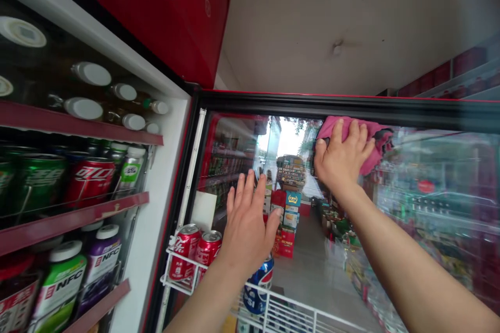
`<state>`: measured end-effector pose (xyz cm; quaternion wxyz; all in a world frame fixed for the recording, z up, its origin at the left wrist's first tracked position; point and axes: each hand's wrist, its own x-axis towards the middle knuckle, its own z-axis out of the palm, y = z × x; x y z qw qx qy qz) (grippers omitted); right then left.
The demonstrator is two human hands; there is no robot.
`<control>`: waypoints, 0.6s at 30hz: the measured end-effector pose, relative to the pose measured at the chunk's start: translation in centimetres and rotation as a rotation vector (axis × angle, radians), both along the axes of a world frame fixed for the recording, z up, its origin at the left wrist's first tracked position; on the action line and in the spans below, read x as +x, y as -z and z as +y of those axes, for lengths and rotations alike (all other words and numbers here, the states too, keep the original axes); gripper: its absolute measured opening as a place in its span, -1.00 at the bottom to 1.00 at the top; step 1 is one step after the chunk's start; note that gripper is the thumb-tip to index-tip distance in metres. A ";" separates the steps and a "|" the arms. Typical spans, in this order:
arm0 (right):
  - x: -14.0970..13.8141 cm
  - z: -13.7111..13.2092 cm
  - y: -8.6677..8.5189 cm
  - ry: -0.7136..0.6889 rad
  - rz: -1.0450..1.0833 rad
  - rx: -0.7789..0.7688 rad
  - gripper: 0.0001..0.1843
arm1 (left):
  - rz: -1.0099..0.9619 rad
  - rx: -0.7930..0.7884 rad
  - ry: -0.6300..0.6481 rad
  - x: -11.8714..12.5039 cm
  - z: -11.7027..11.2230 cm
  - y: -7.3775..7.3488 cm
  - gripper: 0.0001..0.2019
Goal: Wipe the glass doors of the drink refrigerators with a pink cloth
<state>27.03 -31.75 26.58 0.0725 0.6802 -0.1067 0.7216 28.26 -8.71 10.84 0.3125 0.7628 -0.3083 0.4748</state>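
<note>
An open drinks fridge door swings out in front of me, its glass pane showing a shop aisle beyond. My right hand presses a pink cloth flat against the top of the glass, just under the black door frame. My left hand lies open with its fingers spread on the glass lower down and to the left. Below that hand, a white wire door rack holds two red cans and a blue can.
The fridge interior is at left, with red-edged shelves carrying green and red cans, capped bottles and NFC bottles. A red sign panel hangs above. Through the glass stand stacked boxes and shop shelves.
</note>
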 end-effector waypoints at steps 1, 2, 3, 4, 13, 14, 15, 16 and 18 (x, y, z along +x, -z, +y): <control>0.6 1.0 -0.1 0.007 0.001 0.002 -0.18 | 0.000 -0.003 -0.005 0.4 0.5 0.1 -0.29; 1.2 1.9 -0.1 0.016 0.005 0.002 -0.18 | 0.001 -0.007 -0.008 0.7 1.1 0.1 -0.28; 1.7 2.8 -0.1 0.025 0.011 -0.001 -0.18 | 0.001 -0.013 -0.008 1.0 1.6 0.2 -0.28; 2.2 3.6 -0.2 0.032 0.020 -0.009 -0.18 | 0.002 -0.016 -0.006 1.2 2.0 0.2 -0.28; 7.0 11.5 -0.3 0.019 0.088 -0.145 -0.23 | 0.054 0.000 -0.064 3.2 6.1 0.5 -0.29; 7.5 12.5 -0.4 0.019 0.103 -0.161 -0.24 | 0.053 0.000 -0.072 3.4 6.5 0.6 -0.29; 8.0 13.6 -0.5 0.020 0.118 -0.177 -0.25 | 0.053 -0.003 -0.079 3.6 6.9 0.6 -0.29; 8.5 14.7 -0.7 0.018 0.134 -0.193 -0.25 | 0.055 -0.009 -0.086 3.9 7.3 0.7 -0.29; 9.5 16.7 -1.0 0.007 0.166 -0.228 -0.27 | 0.059 -0.020 -0.095 4.2 8.2 0.8 -0.29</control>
